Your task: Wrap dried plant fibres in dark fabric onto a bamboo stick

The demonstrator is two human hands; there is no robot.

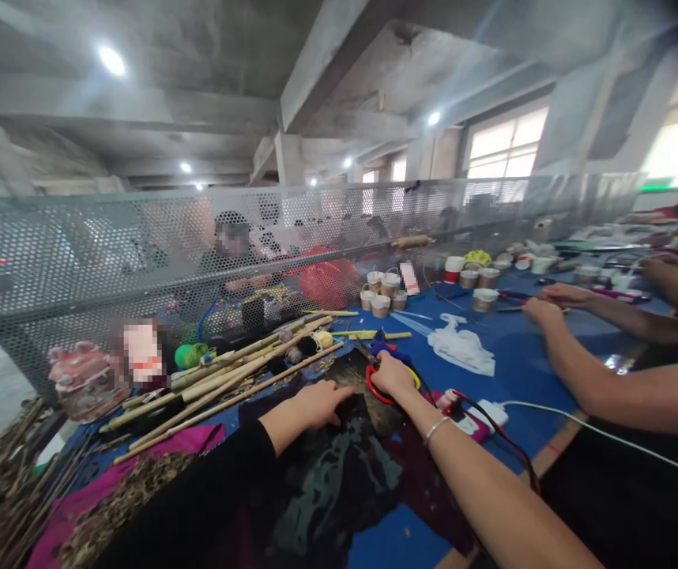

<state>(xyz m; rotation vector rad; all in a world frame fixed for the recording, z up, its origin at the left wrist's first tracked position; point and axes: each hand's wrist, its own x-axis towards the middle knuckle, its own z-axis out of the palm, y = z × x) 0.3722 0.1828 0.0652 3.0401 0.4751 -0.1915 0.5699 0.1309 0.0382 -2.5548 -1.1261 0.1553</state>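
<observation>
Hands apart. Left hand: fingers loosely spread over dark cloth, contact unclear. Right hand: curled around handles of scissors, blades toward far side, at far part of cloth. Blue table: sticks left, cups far, white bag right. Mesh screen along far edge; concrete ceiling above. Blue surface visible between bag and near right edge; co-worker's arms farther right.

Single head-worn camera: faces forward and down; blue table close, lower frame; ceiling farther, upper frame.
</observation>
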